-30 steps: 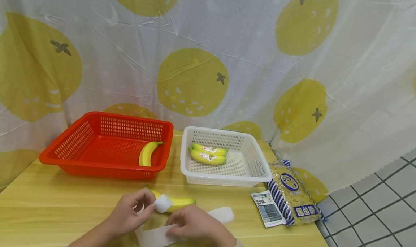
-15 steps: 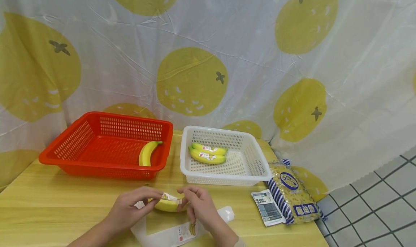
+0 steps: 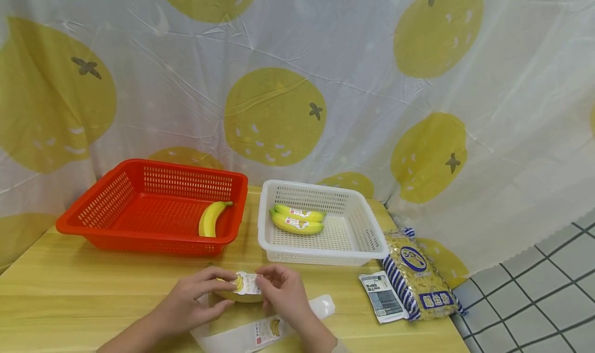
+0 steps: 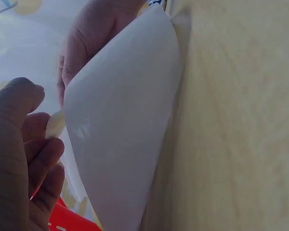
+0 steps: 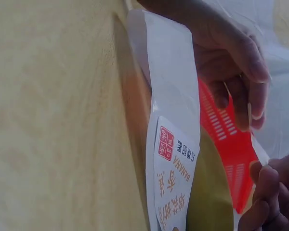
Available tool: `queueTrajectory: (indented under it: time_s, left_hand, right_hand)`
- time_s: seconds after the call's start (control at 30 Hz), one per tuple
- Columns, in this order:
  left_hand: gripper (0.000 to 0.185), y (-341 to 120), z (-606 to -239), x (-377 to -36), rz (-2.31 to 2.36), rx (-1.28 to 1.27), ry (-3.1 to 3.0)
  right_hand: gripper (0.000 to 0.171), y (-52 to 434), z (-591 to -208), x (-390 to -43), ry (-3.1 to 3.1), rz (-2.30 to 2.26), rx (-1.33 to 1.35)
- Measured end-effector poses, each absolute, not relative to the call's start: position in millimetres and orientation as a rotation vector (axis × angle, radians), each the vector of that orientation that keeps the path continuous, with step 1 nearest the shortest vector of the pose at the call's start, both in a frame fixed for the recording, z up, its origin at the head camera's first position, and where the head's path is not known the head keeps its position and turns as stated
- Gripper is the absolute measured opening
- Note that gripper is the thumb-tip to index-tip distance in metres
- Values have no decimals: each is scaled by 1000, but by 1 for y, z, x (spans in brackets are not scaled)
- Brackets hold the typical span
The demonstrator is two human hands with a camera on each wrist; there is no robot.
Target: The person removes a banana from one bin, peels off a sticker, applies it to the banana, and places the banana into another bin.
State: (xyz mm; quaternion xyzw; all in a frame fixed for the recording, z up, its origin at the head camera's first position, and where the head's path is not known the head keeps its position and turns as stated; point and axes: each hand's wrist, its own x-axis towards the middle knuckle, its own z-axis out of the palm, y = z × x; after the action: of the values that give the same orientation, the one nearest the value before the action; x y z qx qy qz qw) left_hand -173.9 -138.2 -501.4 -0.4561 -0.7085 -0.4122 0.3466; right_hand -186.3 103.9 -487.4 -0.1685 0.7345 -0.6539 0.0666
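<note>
Together, both hands pinching glossy paper sticker, curved banana

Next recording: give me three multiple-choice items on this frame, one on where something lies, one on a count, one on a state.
1. Where does the unlabelled banana lie?
A. In the red basket
B. In the white basket
C. On the floor

2. How many bananas lie in the white basket?
A. None
B. Two
C. Five

3. What are the two hands doing?
A. Resting flat on the table
B. Together holding a label on a banana
C. Lifting the noodle packet

Answers:
1. A: the unlabelled banana lies at the right end of the red basket.
2. B: two labelled bananas lie side by side in the white basket.
3. B: the left hand and right hand pinch a label against the banana between them, above the sticker sheet on the table.
</note>
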Motion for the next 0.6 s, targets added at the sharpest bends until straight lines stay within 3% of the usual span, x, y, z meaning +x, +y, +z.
queueTrajectory:
  time_s: [0.2,0.37,0.6]
  left_hand:
    - [45,-140,-502,-171,-1163,-901,-2042]
    - [38,-138,-506,-172,-1170,-760,-2143]
    - [33,-137,-509,-172,-1212,-754,-2172]
  right_hand:
    - [7,102,-490,-185,2500,-1900,-887]
    - [5,103,-495,-188,2574,-1828,-1097]
    - [11,103,-496,-189,2739,-1697,-1322]
